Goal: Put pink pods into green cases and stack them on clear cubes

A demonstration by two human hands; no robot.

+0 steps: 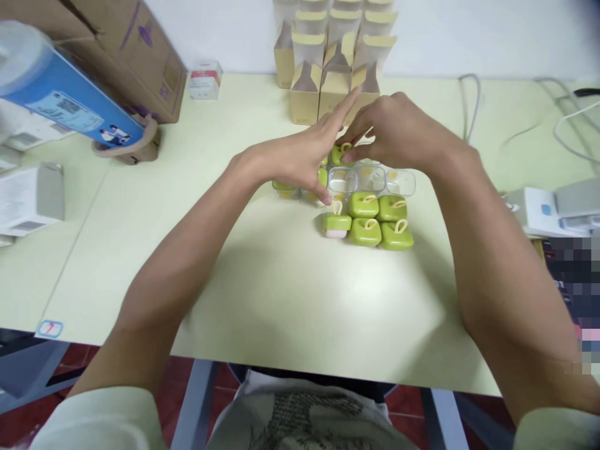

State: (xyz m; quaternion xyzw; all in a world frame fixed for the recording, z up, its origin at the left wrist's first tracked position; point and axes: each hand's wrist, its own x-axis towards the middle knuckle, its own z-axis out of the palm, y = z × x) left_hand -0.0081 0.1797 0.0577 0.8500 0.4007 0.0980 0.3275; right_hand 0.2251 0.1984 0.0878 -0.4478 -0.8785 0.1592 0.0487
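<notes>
My right hand pinches a green lid with a yellow loop at the back of a group of small containers. My left hand is spread beside it, thumb and fingers apart, over the left part of the group; it partly hides the containers there. Small clear containers without lids stand in a row below my right hand. To the left are green-lidded containers. In front sit several loose-looking green lids with yellow loops, and one green-topped piece with a pale pink lower part.
Open kraft boxes stand in rows against the wall. At the left are a blue cylinder in a cardboard ring, a big carton and white boxes. A small red-and-white box sits at the back; cables lie at the right.
</notes>
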